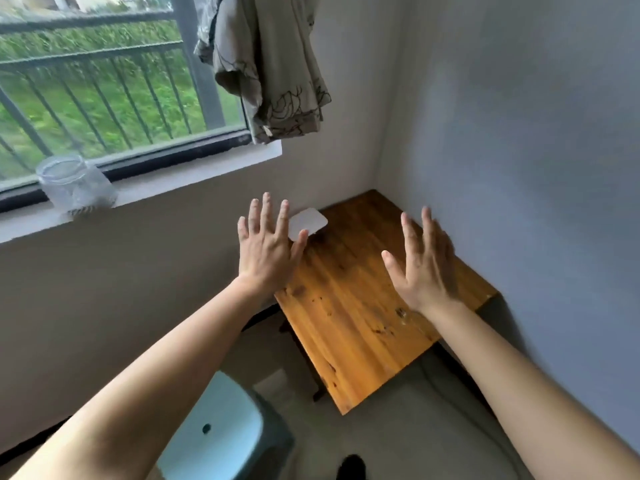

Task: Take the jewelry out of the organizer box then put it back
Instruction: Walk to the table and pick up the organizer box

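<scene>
Both of my bare forearms fill the near part of the view, reaching forward from the lower corners. Beyond them, pale walls meet in a corner, and a large window with dark metal railings looks out on green plants at the upper left. Beside it hangs a beige patterned cloth, its lower edge just above the white window sill.

A rectangular brown wooden table sits pushed into the corner, its top mostly bare. Below it, near my left arm, stands a light blue plastic stool with a small dark hole in its seat, on a grey floor.

At the left end of the sill rests a clear plastic jar, well apart from the table.

My left hand hovers over the table's left edge, palm down, 5 fingers spread and holding nothing. My right hand hovers over the table's right side, likewise spread wide and empty.

A small white rounded-corner organizer box lies flat at the table's far left corner, close to the wall. Its near edge is partly hidden behind my left thumb and fingers; I cannot tell whether I touch it. Its lid looks shut, and I see no jewelry.
</scene>
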